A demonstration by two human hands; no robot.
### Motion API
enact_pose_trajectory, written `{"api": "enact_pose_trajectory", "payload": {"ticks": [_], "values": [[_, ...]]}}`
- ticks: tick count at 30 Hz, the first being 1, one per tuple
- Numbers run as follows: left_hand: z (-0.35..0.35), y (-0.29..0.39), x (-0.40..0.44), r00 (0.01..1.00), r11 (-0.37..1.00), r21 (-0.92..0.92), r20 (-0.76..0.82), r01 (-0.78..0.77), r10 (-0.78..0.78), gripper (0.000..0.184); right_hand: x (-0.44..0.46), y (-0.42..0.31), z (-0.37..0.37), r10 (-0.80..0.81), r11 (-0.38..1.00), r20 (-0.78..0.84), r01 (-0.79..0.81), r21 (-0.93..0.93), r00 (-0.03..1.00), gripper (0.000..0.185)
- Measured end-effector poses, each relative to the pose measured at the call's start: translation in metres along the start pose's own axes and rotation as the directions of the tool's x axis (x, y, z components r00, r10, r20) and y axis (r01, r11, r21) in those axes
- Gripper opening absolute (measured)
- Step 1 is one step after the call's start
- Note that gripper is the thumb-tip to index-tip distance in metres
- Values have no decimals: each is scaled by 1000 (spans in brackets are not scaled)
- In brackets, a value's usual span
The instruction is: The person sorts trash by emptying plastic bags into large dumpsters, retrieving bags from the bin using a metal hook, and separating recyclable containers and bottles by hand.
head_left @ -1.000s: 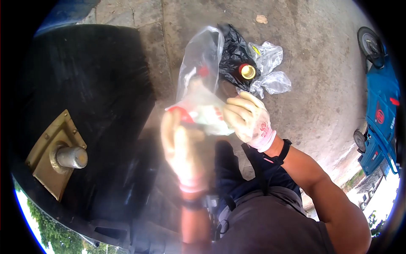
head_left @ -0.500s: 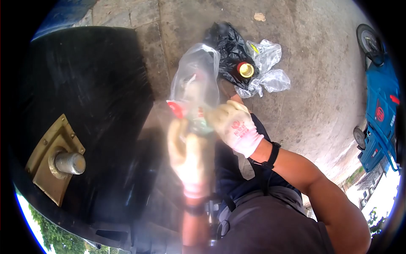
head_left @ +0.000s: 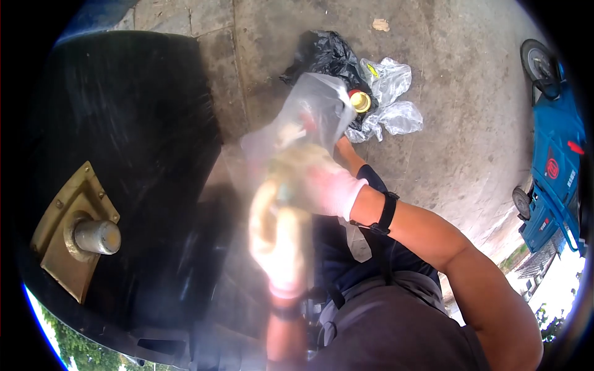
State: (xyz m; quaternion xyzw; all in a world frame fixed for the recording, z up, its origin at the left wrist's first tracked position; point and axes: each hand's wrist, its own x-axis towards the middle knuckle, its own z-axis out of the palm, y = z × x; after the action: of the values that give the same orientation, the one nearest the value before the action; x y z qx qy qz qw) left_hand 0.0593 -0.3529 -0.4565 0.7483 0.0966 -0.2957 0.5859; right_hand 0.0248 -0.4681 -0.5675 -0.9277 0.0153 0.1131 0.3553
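Observation:
A cloudy clear plastic bag (head_left: 325, 102) with something whitish and red inside hangs in front of me, spread upward from my hands. My left hand (head_left: 278, 238), in a pale work glove, is closed around the lower part of the bag. A small greenish bit shows by its fingertips, too blurred to name. Just above, my right hand (head_left: 322, 182), in a glove with a pink cuff, reaches across and grips the bag's gathered part. Motion and haze smear its fingertips.
On the ground lie a black plastic bag (head_left: 325, 52), crumpled clear plastic bags (head_left: 396, 114) and a red-and-yellow open container (head_left: 360, 101). A large black container (head_left: 136, 123) with a brass-coloured bracket (head_left: 68, 229) and stub stands at left. A blue three-wheeled vehicle (head_left: 550, 142) is parked at right.
My right hand has moved left, across the bag and closer to my left hand. The bag's top has swung right and down, partly covering the black bag. My left hand stays nearly in place.

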Motion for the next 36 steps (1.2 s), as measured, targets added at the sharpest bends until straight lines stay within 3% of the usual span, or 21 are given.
{"api": "enact_pose_trajectory", "payload": {"ticks": [2,4,6,8,9,11,15,18,21,23,25,27,30,33,35,36], "values": [[-5,1,-3,999,999,15,9,-34,34,45,3,1,-1,18,949,41,-30,314,999,26],[-6,5,-4,1000,999,-45,8,-27,27,44,10,6,-21,18,766,191,-136,628,981,27],[-4,19,-5,1000,983,-180,4,19,-19,42,14,19,24,89,797,174,-175,578,981,29],[-4,20,-5,999,984,-178,20,-24,28,42,20,15,39,391,784,358,-511,354,848,31],[-5,19,-5,999,978,-208,32,-31,38,42,15,18,44,400,801,247,-467,374,883,35],[-10,19,-5,997,971,-237,52,-42,56,42,8,45,84,396,784,255,-469,406,882,38],[-22,19,-11,997,971,-239,72,7,10,43,15,44,49,529,671,370,-643,369,764,40],[-24,18,-11,995,968,-251,100,15,10,43,17,70,77,572,735,429,-669,109,699,44],[-26,24,-12,993,971,-238,114,4,24,46,21,116,122,499,842,449,-537,-47,742,48],[-28,30,-12,993,972,-236,113,-3,31,50,31,133,134,479,828,395,-553,92,784,43],[-29,32,-12,993,968,-251,112,-9,38,54,38,145,136,434,851,401,-513,110,807,42],[-34,32,-12,995,967,-254,102,21,5,58,40,152,137,359,909,477,-416,16,802,43],[-33,34,-12,997,976,-209,57,59,-48,62,41,146,145,540,786,588,-610,-96,603,42],[-36,31,-13,995,976,-209,94,53,-34,63,68,79,54,431,485,716,-810,330,549,40],[-40,26,-15,988,966,-258,156,31,10,63,86,69,76,49,660,584,-466,590,810,39],[-42,24,-16,982,955,-297,185,16,41,64,89,65,72,-43,696,531,-356,624,846,39]]}}
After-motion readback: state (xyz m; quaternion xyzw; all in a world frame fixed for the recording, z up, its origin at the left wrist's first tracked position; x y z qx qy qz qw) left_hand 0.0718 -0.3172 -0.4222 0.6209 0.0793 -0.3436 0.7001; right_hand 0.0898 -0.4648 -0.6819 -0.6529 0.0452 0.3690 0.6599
